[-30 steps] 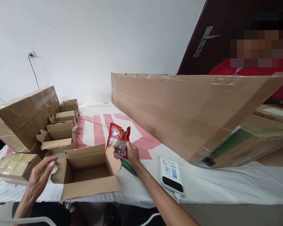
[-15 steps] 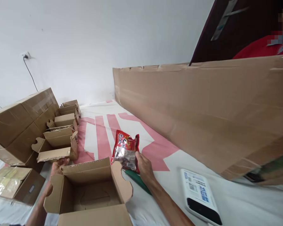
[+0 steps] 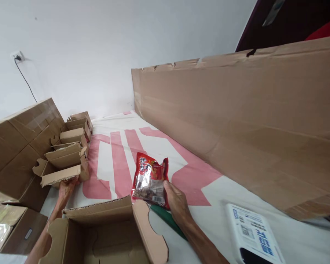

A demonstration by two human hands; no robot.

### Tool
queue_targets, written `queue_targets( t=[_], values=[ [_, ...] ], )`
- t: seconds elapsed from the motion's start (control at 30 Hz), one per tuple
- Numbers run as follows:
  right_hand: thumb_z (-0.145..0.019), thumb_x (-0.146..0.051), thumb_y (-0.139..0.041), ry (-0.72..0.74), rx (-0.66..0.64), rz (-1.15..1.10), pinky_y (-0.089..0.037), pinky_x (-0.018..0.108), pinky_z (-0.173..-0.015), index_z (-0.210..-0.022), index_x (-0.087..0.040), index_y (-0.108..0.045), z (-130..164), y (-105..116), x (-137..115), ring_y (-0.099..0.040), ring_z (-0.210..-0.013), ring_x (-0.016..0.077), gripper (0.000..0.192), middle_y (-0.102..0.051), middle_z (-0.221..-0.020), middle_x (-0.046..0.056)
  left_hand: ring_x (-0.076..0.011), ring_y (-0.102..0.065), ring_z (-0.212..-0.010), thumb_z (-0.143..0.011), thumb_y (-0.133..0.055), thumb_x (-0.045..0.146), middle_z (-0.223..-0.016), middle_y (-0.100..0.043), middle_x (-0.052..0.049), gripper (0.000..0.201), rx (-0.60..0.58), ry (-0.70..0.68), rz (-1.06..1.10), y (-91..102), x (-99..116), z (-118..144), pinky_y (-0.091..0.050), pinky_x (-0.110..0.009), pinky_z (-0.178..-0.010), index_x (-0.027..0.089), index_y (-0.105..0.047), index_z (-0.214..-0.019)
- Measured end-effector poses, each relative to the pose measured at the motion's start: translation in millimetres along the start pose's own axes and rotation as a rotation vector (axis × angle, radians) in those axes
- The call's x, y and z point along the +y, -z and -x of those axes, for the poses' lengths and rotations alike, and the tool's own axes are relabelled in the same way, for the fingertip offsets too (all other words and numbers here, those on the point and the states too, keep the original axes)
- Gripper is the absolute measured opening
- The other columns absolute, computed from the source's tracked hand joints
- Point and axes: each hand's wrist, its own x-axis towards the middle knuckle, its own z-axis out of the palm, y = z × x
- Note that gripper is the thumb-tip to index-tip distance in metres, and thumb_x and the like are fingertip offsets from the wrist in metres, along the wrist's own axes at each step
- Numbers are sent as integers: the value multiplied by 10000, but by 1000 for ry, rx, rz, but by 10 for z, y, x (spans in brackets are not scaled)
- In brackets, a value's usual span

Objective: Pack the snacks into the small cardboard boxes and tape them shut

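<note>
My right hand [image 3: 177, 204] grips a red snack packet [image 3: 150, 179] with a clear window, holding it just above the table beside a green item [image 3: 166, 219]. An open empty cardboard box [image 3: 104, 234] with raised flaps stands at the near edge, just left of the packet. My left hand [image 3: 66, 186] reaches past that box's far left corner and touches the flap of a small folded cardboard box [image 3: 64, 167]; I cannot see whether its fingers grip the flap.
A row of small folded boxes [image 3: 77, 134] runs back along a large sealed carton [image 3: 19, 143]. A long cardboard sheet [image 3: 236, 121] stands at the right. A white power bank [image 3: 254, 236] lies near right. A box of packets [image 3: 5, 229] sits far left.
My left hand moved forward from beside the open box to the small folded box. The view tilted down and closer; the packet stays in my right hand.
</note>
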Motion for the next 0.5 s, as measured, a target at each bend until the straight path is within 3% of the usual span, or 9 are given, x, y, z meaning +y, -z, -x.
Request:
queue_targets(
  t=[0.2,0.5],
  values=[
    [-770,-824,-693,-22,-32,7,-515,300,-598,-707,-215,-640,-6,35,34,-582,-687,208,614,-669,-705,30,-281,-740,-750,-768,-690,740,-675,-750,-70,511,25,-19,79,5,-26,-407,-616,-407,-781,257,-660,-605],
    [-764,-866,-680,7,-36,35,-550,318,-630,-729,-208,-665,12,45,-2,-632,-709,228,658,-712,-731,48,-266,-718,-678,-734,-752,641,-594,-737,-62,434,6,-24,83,-77,16,-918,-582,-361,-710,262,-666,-541]
  ],
)
